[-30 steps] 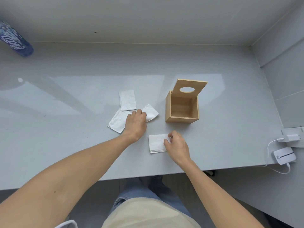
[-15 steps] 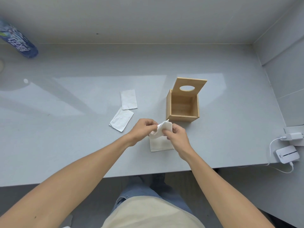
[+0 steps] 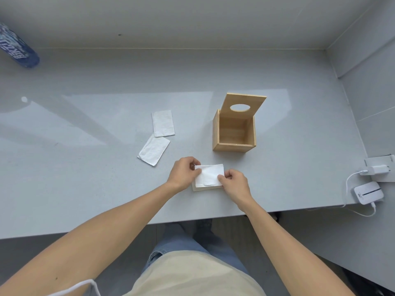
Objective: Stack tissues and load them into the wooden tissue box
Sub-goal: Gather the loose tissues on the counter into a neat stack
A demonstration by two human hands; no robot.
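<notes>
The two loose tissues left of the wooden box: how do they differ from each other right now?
The farther tissue lies nearly square to the table edge; the nearer tissue is turned diagonally. The farther one looks flat and tidy, the nearer one more wrinkled, with an uneven lower corner. The farther one's near corner meets the nearer one's far edge. Both are white, folded into rectangles, and untouched by either hand.

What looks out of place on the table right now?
Two tissues lie loose and askew left of the box, apart from the stack under both hands. Nothing looks spilled or damaged.
</notes>
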